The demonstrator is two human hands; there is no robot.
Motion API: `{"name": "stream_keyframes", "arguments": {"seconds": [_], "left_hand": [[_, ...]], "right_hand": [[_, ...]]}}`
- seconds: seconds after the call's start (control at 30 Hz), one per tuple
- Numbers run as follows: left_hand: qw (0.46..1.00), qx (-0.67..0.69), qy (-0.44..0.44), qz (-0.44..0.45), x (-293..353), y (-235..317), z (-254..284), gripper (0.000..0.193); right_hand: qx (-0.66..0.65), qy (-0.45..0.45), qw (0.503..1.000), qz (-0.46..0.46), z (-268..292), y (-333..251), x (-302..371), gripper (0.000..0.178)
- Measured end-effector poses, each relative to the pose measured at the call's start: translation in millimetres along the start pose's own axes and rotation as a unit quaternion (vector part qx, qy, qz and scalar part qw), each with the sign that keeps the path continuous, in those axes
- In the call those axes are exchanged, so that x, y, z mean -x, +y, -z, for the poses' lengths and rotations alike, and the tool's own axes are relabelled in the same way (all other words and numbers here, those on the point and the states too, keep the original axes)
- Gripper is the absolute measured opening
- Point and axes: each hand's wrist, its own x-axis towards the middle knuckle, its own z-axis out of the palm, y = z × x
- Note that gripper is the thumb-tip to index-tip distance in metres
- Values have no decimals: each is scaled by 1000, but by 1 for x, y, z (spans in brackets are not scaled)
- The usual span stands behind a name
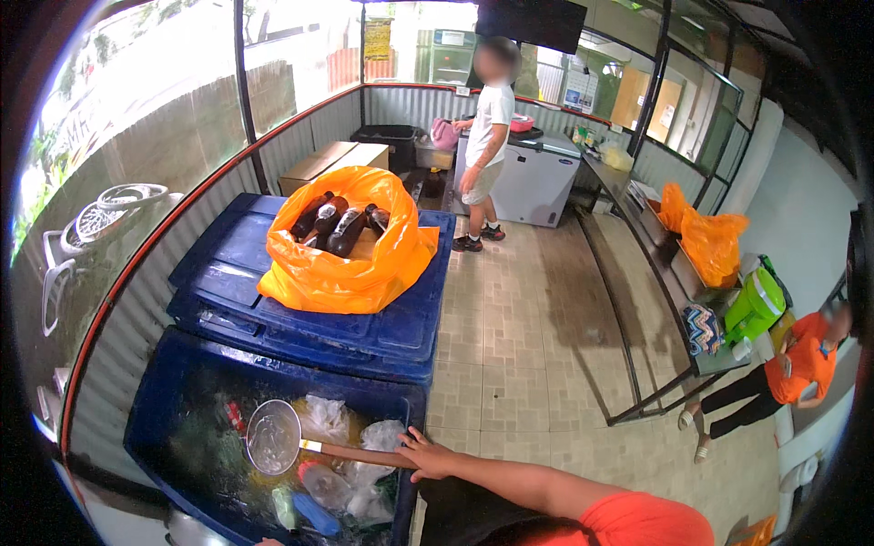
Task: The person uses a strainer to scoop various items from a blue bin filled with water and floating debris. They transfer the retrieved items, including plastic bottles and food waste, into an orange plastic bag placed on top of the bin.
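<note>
A ladle (273,439) with a round metal bowl and a long wooden handle lies over the open dark blue chest (150,400). My right hand (430,457) is around the handle's end at the chest's right edge. Inside the chest, the bowl rests among clear plastic bags (373,437), a clear bottle (325,485), a pale green bottle (284,508) and a blue item (316,514). Whether water or ice lies under them, I cannot tell. Only a sliver of my left hand (269,542) shows at the lower edge; its fingers are hidden.
On the closed blue lids (223,264) behind stands an orange plastic bag (346,287) of dark bottles. A person in white (492,118) stands by a grey chest freezer (533,177). At right, a person in orange (801,359) is beside a long bench (651,246) carrying orange bags and a green bucket (756,305).
</note>
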Motion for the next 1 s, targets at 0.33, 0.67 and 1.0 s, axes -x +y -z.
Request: {"name": "stream_keyframes", "arguments": {"seconds": [0.33,0.67,1.0], "left_hand": [[997,-22,33,-67,-28,-19,-48,54],[967,-98,31,-234,-51,-42,-71,51],[999,-21,16,-30,-8,-5,-27,81]], "right_hand": [[34,27,999,14,2,10,-7,93],[3,46,999,18,1,10,-4,90],[-5,28,1000,6,4,8,-1,90]]}}
